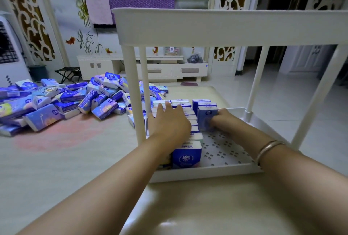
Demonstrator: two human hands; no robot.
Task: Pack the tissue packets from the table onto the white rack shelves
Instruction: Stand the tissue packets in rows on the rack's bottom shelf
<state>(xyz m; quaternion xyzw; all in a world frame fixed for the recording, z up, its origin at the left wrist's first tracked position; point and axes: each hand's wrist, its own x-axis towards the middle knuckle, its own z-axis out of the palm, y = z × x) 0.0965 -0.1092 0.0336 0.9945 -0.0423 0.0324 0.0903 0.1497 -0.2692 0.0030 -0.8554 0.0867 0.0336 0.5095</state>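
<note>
A white rack stands on the table, with its upper shelf point(226, 27) overhead and a perforated lower shelf point(222, 151) below. Rows of blue and white tissue packets point(186, 154) stand upright along the left part of the lower shelf. My left hand point(167, 121) lies flat on top of the left rows, fingers spread. My right hand point(220, 119) grips a blue packet point(206, 118) standing at the near end of a short right-hand row. A big loose pile of tissue packets point(62, 101) lies on the table to the left.
The rack's white posts point(131, 91) stand between the pile and the shelf. The right half of the lower shelf is bare. A white TV cabinet point(160, 69), a folding stool point(67, 74) and a white appliance point(9, 52) stand beyond the table.
</note>
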